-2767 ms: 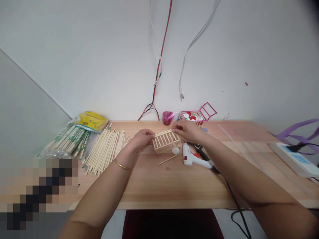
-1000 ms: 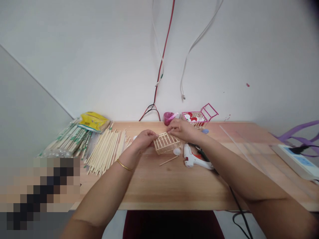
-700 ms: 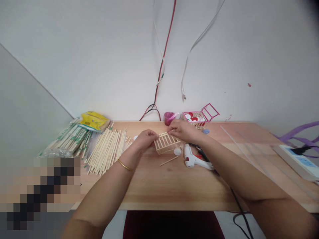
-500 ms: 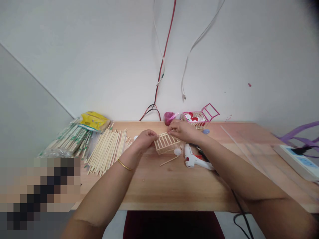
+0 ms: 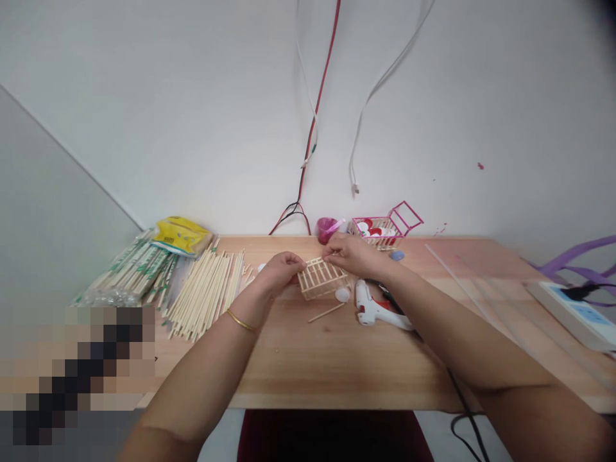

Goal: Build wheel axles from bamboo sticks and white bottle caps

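- Small slatted crate of pale wooden sticks [image 5: 323, 280] rests mid-table, unmoved over the last second;
- left hand [image 5: 282, 266] still pinches its left end; right hand [image 5: 351, 253] pinches the far top rail;
- the work looks like steady holding; white glue gun [image 5: 373, 309] lies beside it.

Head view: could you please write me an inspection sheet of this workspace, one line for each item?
Surface: wooden table, light wood, set against the wall.
Job's things: stick crate on the table between the hands; glue gun lying to its right; loose stick and white cap in front of it.
Clutter: pile of bare sticks, wrapped sticks, yellow packet, pink cup, pink basket.
Hands: left hand grips the crate's left end; right hand grips its far rim.
Cables: red cable and white cable hang on the wall; black cord runs off the near edge; power strip at the right.
Surroundings: white wall; purple strap at the right.
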Action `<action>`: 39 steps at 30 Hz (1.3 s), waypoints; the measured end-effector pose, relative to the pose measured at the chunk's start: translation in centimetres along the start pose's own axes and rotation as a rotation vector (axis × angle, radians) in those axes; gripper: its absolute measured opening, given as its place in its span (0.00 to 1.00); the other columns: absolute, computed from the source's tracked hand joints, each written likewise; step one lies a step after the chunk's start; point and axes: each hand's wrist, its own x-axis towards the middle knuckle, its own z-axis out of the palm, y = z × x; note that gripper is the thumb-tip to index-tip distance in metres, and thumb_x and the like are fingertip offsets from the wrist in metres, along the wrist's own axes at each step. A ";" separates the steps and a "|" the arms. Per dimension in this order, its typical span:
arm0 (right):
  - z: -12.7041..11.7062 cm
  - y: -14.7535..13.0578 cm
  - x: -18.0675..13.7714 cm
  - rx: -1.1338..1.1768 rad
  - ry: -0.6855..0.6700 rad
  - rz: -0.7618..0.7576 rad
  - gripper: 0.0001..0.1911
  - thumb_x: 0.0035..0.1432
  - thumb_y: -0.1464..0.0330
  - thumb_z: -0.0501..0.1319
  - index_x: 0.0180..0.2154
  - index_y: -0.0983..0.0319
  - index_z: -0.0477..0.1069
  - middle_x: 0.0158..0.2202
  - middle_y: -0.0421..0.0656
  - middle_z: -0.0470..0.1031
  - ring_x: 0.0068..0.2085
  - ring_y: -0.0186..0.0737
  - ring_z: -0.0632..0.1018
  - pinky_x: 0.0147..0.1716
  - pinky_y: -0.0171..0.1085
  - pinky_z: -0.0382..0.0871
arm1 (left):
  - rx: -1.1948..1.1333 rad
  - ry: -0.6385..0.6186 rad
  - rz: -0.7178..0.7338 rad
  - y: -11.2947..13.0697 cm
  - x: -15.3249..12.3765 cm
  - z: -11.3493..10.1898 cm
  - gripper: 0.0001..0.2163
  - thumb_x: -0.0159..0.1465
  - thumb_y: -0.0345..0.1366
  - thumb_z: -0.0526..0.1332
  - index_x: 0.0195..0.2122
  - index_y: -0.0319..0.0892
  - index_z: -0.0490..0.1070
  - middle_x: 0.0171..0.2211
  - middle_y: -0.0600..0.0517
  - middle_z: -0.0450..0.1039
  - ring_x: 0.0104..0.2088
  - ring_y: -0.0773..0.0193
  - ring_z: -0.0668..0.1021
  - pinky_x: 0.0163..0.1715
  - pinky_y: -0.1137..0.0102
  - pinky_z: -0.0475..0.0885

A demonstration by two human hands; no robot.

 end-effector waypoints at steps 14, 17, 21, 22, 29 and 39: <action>-1.1 1.6 -2.0 0.360 0.172 0.264 0.11 0.56 0.64 0.57 0.35 0.63 0.74 0.31 0.42 0.74 0.32 0.37 0.72 0.33 0.36 0.64 | -0.004 -0.039 -0.039 0.6 0.3 -1.5 0.09 0.50 0.32 0.68 0.27 0.36 0.68 0.27 0.52 0.72 0.27 0.69 0.74 0.31 0.72 0.71; -0.8 1.4 -2.6 0.399 0.162 0.303 0.12 0.56 0.61 0.57 0.33 0.63 0.73 0.30 0.40 0.73 0.31 0.36 0.71 0.32 0.36 0.63 | -0.004 -0.073 -0.057 0.8 0.2 -2.2 0.11 0.49 0.33 0.70 0.28 0.37 0.68 0.29 0.51 0.73 0.29 0.68 0.75 0.33 0.70 0.72; -0.5 1.2 -2.9 0.403 0.173 0.317 0.12 0.56 0.60 0.58 0.32 0.62 0.72 0.29 0.40 0.72 0.31 0.37 0.71 0.32 0.36 0.63 | 0.014 -0.130 -0.074 0.8 0.3 -2.8 0.12 0.49 0.32 0.70 0.31 0.37 0.68 0.33 0.49 0.74 0.32 0.67 0.76 0.35 0.68 0.73; -0.4 1.3 -3.0 0.410 0.171 0.314 0.12 0.56 0.60 0.57 0.32 0.62 0.72 0.29 0.40 0.72 0.32 0.37 0.71 0.32 0.36 0.63 | 0.017 -0.136 -0.079 0.7 0.4 -2.9 0.12 0.49 0.32 0.70 0.31 0.37 0.68 0.33 0.49 0.74 0.32 0.67 0.76 0.36 0.68 0.73; -0.3 2.3 -3.6 0.442 0.086 0.246 0.12 0.57 0.60 0.57 0.36 0.61 0.72 0.32 0.41 0.72 0.34 0.38 0.72 0.34 0.37 0.65 | -0.005 -0.219 -0.075 0.2 0.8 -3.5 0.17 0.47 0.31 0.72 0.35 0.37 0.67 0.33 0.51 0.72 0.33 0.68 0.76 0.37 0.68 0.74; -0.6 2.6 -4.9 0.405 -0.094 0.222 0.45 0.41 0.63 0.71 0.60 0.53 0.56 0.56 0.45 0.66 0.46 0.43 0.72 0.41 0.40 0.70 | 0.468 -0.326 0.196 0.9 -0.7 -2.2 0.51 0.40 0.30 0.73 0.64 0.46 0.47 0.60 0.37 0.55 0.56 0.49 0.67 0.52 0.53 0.67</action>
